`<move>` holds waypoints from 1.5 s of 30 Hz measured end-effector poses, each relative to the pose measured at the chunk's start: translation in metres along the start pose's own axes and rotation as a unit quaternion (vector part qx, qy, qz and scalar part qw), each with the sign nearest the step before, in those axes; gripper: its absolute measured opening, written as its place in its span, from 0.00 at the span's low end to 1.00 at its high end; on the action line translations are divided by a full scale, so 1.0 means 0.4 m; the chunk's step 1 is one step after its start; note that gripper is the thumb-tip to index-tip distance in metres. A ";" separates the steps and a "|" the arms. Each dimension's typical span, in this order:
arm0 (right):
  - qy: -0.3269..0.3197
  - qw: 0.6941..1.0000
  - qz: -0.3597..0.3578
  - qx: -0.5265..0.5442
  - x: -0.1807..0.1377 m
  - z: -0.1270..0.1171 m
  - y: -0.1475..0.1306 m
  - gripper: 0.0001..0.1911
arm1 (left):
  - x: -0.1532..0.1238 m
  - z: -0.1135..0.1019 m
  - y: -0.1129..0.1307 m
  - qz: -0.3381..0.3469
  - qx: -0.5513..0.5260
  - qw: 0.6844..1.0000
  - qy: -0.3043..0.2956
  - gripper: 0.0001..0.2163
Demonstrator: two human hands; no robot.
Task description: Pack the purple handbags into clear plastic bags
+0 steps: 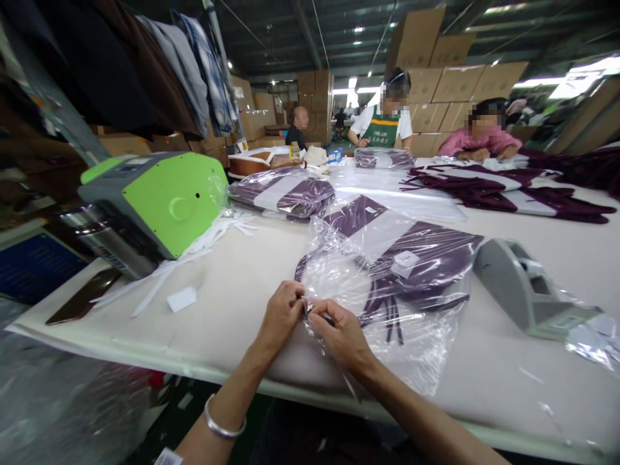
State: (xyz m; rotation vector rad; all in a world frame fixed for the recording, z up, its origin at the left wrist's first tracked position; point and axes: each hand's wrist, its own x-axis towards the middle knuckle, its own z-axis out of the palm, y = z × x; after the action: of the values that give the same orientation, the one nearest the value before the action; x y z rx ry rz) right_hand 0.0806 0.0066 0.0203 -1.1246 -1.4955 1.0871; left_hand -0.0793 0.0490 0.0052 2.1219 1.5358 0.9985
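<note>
A folded dark purple cloth item with a white band and thin purple cords lies on the table inside a clear plastic bag. At the bag's near left edge, the fingertips of my left hand pinch the plastic. Close beside it, my right hand is also closed on the bag, thumb against forefinger. A bit of dark purple shows between the two hands; whether the fingers hold it too, I cannot tell. A small white label rests on the cloth.
Left on the table stand a green-and-grey machine, a steel flask and a phone. A tape dispenser sits at right. Behind are a bagged purple bundle and loose purple pieces. Co-workers occupy the far side.
</note>
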 end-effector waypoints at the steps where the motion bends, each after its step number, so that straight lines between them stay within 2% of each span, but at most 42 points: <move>1: -0.007 1.000 -0.006 -0.024 -0.001 0.005 0.003 0.05 | -0.010 -0.010 -0.012 -0.005 -0.012 0.999 0.038 0.07; 3: -0.031 0.998 -0.028 -0.053 0.000 0.014 0.006 0.04 | -0.021 -0.023 -0.030 -0.026 0.004 0.996 0.083 0.15; 6: -0.071 0.994 -0.035 -0.078 0.007 0.021 0.004 0.04 | -0.014 -0.027 -0.039 -0.081 0.081 0.993 0.026 0.20; 9: -0.098 0.988 -0.039 -0.116 0.019 0.023 0.004 0.04 | 0.005 -0.026 -0.031 -0.135 0.084 0.987 -0.029 0.14; 13: -0.130 0.968 -0.081 -0.200 0.036 0.028 0.022 0.05 | 0.006 -0.024 -0.016 -0.168 -0.018 0.985 -0.019 0.07; 17: -0.161 0.928 -0.153 -0.300 0.049 0.044 0.052 0.16 | -0.013 -0.023 -0.008 -0.145 -0.082 0.986 0.001 0.08; 20: -0.167 0.897 -0.182 -0.366 0.050 0.059 0.061 0.20 | -0.017 -0.031 -0.011 -0.152 -0.028 0.988 -0.027 0.10; 24: -0.158 0.888 -0.180 -0.394 0.045 0.069 0.051 0.28 | 0.001 -0.049 -0.028 -0.178 0.024 0.982 -0.055 0.19; 26: -0.161 0.884 -0.178 -0.402 0.045 0.069 0.044 0.30 | 0.018 -0.050 -0.044 -0.172 0.021 0.982 -0.074 0.22; 31: -0.172 0.877 -0.177 -0.413 0.053 0.061 0.038 0.31 | 0.050 -0.032 -0.079 -0.148 0.004 0.980 -0.130 0.18; 35: -0.164 0.878 -0.179 -0.411 0.053 0.068 0.029 0.28 | 0.058 -0.034 -0.075 -0.140 0.040 0.980 -0.139 0.16; 38: -0.159 0.880 -0.154 -0.420 0.045 0.083 0.014 0.28 | 0.063 -0.041 -0.066 -0.119 0.085 0.977 -0.157 0.15; 42: -0.162 0.868 -0.109 -0.456 0.016 0.094 -0.010 0.26 | 0.058 -0.039 -0.073 -0.041 0.185 0.967 -0.173 0.14; 45: -0.179 0.866 -0.113 -0.453 -0.013 0.087 -0.017 0.27 | 0.048 -0.037 -0.086 0.047 0.293 0.940 -0.167 0.13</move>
State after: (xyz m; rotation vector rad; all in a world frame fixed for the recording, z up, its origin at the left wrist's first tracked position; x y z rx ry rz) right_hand 0.0464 -0.0038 0.0202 -1.3353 -2.5010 0.3955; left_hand -0.1102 0.0773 0.0005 2.6005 1.7059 0.1724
